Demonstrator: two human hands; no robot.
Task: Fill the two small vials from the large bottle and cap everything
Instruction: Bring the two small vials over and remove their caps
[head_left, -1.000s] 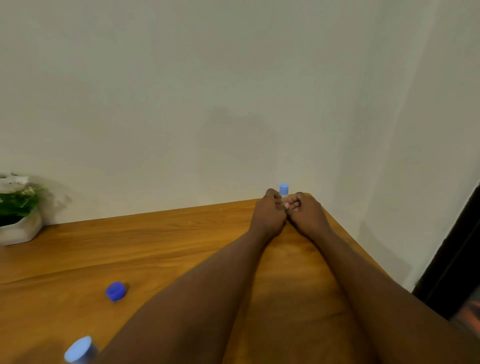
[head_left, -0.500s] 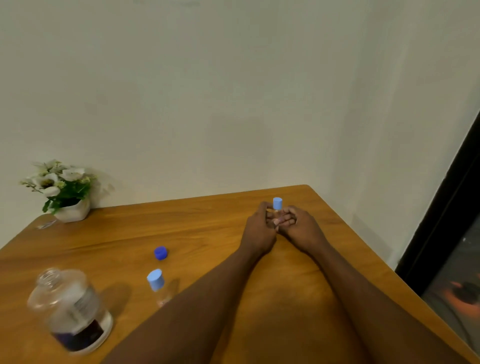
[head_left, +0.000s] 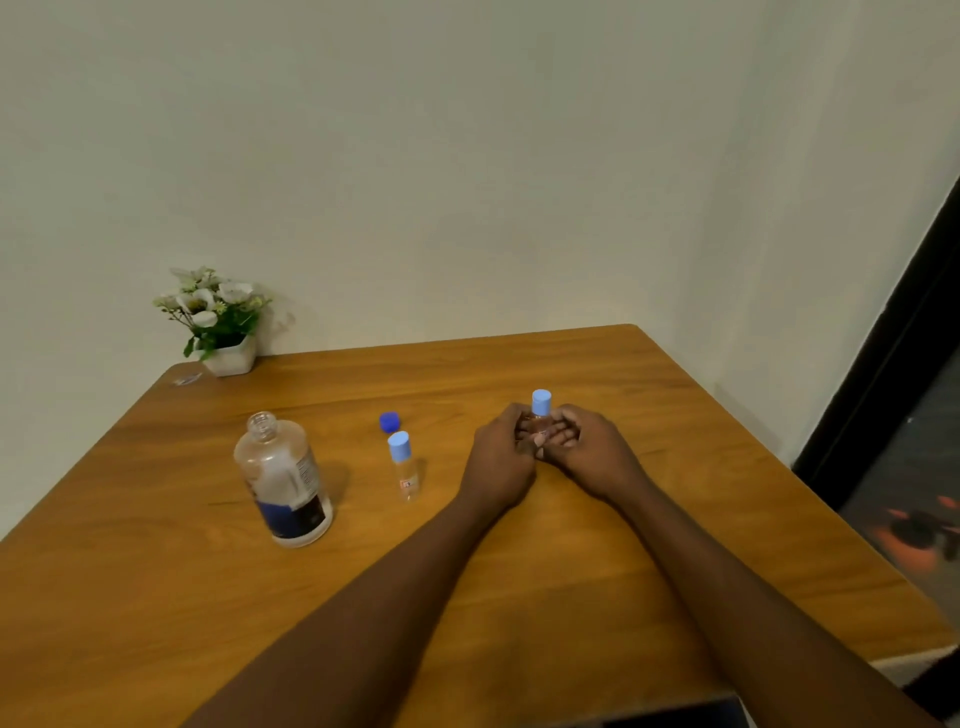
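Fingers first: both sets are curled in around one small vial (head_left: 541, 422), the left hand (head_left: 500, 457) wrapping it from one side and the right hand (head_left: 587, 451) from the other, fingertips meeting in front of the glass, so only its light blue cap (head_left: 541, 402) pokes out above the knuckles. That two-handed clasp, wrists resting on the wooden table (head_left: 571, 597), looks like a steadying hold, keeping the little thing upright while it sits near the far right of the surface. Out to the left, well apart from the hands, the second vial (head_left: 404, 467) stands alone, capped in the same pale blue, so it appears finished. Just behind it lies a darker blue cap (head_left: 388, 421), loose on the wood. Farther left again stands the large bottle (head_left: 283, 480), neck open, and that loose cap is presumably its own, parked within easy reach. By my reading, capping the bottle is what remains. A potted flower arrangement (head_left: 215, 319) sits in the far corner, clear of everything.
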